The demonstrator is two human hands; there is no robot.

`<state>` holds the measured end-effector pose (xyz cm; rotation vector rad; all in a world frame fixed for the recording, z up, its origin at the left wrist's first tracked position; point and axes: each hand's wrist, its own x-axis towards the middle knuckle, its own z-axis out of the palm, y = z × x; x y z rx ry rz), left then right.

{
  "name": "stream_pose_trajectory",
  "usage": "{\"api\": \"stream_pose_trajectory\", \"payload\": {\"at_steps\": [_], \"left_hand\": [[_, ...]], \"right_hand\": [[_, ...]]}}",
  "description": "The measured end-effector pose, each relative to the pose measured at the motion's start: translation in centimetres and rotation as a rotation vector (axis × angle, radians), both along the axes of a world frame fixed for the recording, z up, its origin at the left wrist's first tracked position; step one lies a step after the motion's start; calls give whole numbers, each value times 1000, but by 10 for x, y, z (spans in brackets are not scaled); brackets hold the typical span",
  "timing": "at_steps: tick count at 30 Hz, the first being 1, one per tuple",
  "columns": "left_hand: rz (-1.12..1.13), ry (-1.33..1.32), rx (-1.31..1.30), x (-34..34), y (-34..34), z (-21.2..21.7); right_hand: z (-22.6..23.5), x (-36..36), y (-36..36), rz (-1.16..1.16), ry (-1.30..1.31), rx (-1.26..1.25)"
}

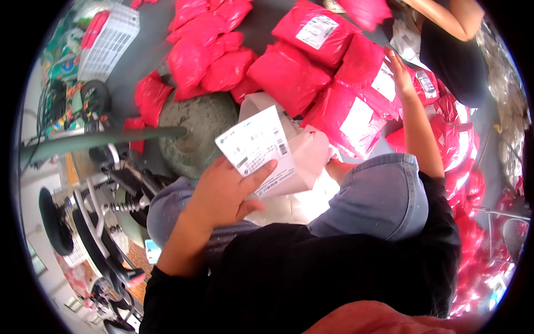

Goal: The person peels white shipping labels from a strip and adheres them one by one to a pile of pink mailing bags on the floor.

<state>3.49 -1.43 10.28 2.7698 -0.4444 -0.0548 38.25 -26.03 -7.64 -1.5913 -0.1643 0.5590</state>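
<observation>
Left hand [228, 192] pinches printed shipping labels [257, 143] near centre, likely light and bendy, best held by the near edge; right hand [401, 75], fingers outstretched, far right beside pink-red poly-mailer parcels [359, 61].

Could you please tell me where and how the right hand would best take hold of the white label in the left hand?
Probably pinch its upper right corner, with the right hand coming from the right: the white label is flat, that corner is uncovered, and the left hand covers its lower left side.
</observation>
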Motion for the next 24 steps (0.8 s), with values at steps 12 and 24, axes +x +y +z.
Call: {"api": "stream_pose_trajectory", "payload": {"at_steps": [12,24], "left_hand": [[216,-111,-865,-18,-16,-5],[631,114,-1579,38,-16,-44]], "right_hand": [[215,-200,104,788,-491,75],[172,-166,111,564,-327,179]]}}
